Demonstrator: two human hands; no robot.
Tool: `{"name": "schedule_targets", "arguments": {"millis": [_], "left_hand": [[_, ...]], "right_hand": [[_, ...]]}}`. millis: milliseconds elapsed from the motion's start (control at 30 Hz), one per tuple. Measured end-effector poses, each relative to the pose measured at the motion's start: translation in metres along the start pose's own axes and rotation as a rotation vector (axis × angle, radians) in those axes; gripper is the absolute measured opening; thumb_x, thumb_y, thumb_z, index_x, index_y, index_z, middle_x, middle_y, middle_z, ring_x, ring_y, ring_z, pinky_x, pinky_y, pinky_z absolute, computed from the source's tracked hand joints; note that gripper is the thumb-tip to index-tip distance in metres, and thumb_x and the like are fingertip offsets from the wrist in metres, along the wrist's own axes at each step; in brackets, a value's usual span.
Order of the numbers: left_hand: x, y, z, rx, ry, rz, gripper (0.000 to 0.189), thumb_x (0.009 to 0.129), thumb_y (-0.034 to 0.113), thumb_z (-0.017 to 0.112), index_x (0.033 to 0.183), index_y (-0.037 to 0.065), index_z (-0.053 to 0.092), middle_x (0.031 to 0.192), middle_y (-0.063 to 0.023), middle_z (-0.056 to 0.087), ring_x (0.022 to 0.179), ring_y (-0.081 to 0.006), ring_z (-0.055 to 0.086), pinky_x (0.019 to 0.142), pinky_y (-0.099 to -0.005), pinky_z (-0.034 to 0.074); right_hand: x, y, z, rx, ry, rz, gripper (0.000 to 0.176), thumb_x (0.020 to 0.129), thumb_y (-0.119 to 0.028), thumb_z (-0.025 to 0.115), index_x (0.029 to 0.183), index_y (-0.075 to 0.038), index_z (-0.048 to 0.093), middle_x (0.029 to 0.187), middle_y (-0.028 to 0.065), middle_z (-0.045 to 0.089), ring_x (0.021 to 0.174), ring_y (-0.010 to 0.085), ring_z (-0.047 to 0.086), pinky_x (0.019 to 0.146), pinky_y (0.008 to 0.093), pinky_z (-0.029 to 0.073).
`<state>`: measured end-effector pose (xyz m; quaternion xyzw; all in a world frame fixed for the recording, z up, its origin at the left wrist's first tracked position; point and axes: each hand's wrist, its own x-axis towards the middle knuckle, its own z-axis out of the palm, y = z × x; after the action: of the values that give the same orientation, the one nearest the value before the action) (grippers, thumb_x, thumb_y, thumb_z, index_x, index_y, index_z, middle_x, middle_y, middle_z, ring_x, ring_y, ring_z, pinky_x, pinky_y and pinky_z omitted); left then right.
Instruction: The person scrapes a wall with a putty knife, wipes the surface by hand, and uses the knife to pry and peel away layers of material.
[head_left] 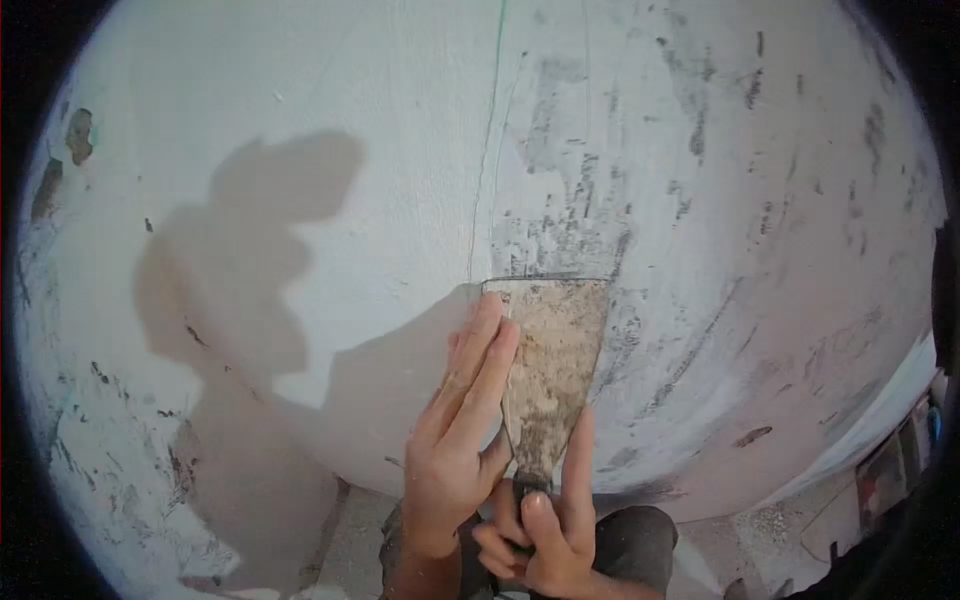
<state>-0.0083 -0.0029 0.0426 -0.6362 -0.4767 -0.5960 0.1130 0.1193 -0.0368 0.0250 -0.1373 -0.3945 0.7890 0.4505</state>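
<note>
A wide putty knife (555,350) stands blade-up, its straight front edge against the wall (400,200). My right hand (550,550) is closed around its dark handle, with the index finger stretched along the right side of the blade. My left hand (455,440) lies with straight fingers against the left part of the blade, fingertips near its upper left corner. Dried, beige-brown residue coats the blade. Right above the blade edge, the pale wall surface has dark, scraped streaks (560,215). A thin crack-like line runs upward from the blade's left corner.
A large shadow (240,270) of a person falls on the wall at the left. Patches of chipped coating (80,135) show at the far left. Below are my knees (640,545) and a dusty floor (770,540). Partly hidden objects (895,470) stand at the lower right.
</note>
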Motion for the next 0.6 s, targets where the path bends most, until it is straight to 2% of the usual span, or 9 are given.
{"name": "schedule_targets", "arguments": {"millis": [33,100,233,267,300,367,600], "left_hand": [[0.001,-0.001,0.001,0.034,0.013,0.023,0.079,0.068,-0.014,0.066,0.144,0.002,0.049,0.152,-0.0191,0.042,0.139,-0.0366,0.042,0.115,-0.0524,0.035],[-0.002,0.003,0.0,0.051,0.003,0.011,0.078,0.069,-0.014,0.066,0.144,0.001,0.049,0.152,-0.019,0.042,0.14,-0.0364,0.042,0.115,-0.0514,0.035],[-0.003,0.005,0.003,0.073,0.005,0.001,0.074,0.073,-0.013,0.064,0.144,0.0,0.048,0.153,-0.0202,0.041,0.14,-0.0368,0.042,0.116,-0.0501,0.035],[-0.003,0.005,0.004,0.084,-0.001,0.002,0.074,0.073,-0.013,0.064,0.144,0.0,0.048,0.153,-0.0202,0.041,0.14,-0.0368,0.042,0.116,-0.0501,0.035],[-0.003,0.005,0.005,0.087,0.01,-0.005,0.073,0.073,-0.014,0.062,0.144,-0.001,0.047,0.152,-0.0212,0.041,0.14,-0.0372,0.042,0.115,-0.0505,0.035],[0.0,0.005,0.006,0.094,0.02,-0.005,0.072,0.074,-0.015,0.06,0.144,-0.001,0.047,0.152,-0.0222,0.04,0.14,-0.0375,0.041,0.115,-0.0508,0.035],[0.002,0.008,0.006,0.111,0.048,-0.017,0.076,0.071,-0.02,0.054,0.144,-0.003,0.045,0.152,-0.0237,0.04,0.14,-0.0374,0.041,0.116,-0.0498,0.035]], "right_hand": [[-0.001,0.003,-0.003,0.008,-0.012,-0.005,0.077,0.106,-0.021,0.042,0.158,-0.03,-0.015,0.071,0.0066,0.039,0.048,0.0098,0.022,0.044,0.0278,0.026],[0.002,0.012,-0.015,0.078,-0.106,0.004,0.072,0.108,-0.017,0.041,0.158,-0.041,-0.005,0.074,0.0,0.036,0.051,0.0087,0.027,0.044,0.0222,0.026],[0.003,0.006,-0.021,0.065,-0.161,-0.018,0.072,0.108,-0.017,0.042,0.159,-0.037,-0.004,0.071,-0.0009,0.034,0.051,0.0088,0.028,0.044,0.0218,0.026],[0.004,0.008,-0.022,0.027,-0.163,-0.05,0.07,0.108,-0.018,0.042,0.16,-0.031,-0.002,0.069,-0.0015,0.033,0.05,0.0085,0.028,0.044,0.0222,0.027],[0.005,0.006,-0.023,0.039,-0.164,-0.047,0.07,0.108,-0.018,0.042,0.16,-0.031,-0.002,0.069,-0.0015,0.033,0.05,0.0085,0.028,0.044,0.0222,0.027],[0.01,-0.002,-0.025,-0.08,-0.161,-0.062,0.075,0.107,-0.02,0.04,0.159,-0.025,-0.013,0.069,0.0048,0.039,0.048,0.0092,0.025,0.044,0.0267,0.029],[0.014,0.004,-0.027,-0.257,-0.148,-0.128,0.072,0.107,-0.017,0.038,0.159,-0.021,-0.011,0.069,0.0018,0.038,0.049,0.0085,0.031,0.044,0.0251,0.033]]}}
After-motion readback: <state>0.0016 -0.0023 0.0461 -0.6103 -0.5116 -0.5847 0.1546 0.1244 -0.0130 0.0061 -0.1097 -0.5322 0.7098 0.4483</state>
